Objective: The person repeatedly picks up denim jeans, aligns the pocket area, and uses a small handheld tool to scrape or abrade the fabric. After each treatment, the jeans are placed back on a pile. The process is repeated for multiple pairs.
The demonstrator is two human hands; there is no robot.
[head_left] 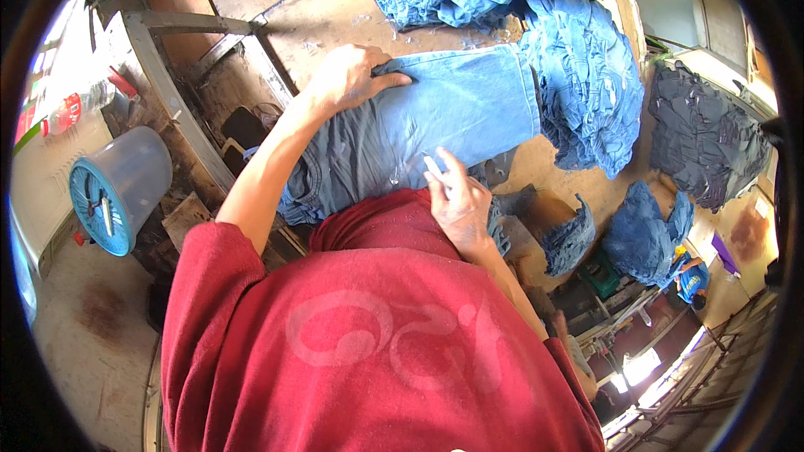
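A folded denim garment (461, 105) lies across my lap and the surface in front of me. Its light blue leg runs right to a stitched hem, and its left part is dark grey-blue. At the far edge my left hand (347, 79) is closed on the cloth, thumb on top. My right hand (462, 209), just above the near edge, pinches a small, slim, whitish thing (434, 169) whose tip points at the denim; its kind is too small to tell.
Blue denim garments (586, 75) are heaped at the far side and right, with a dark pile (703, 134) beyond. Several smaller denim bundles (641, 230) sit lower right. At left stand a wooden frame (163, 75) and a bluish plastic bucket (126, 184). Another person (691, 280) is far right.
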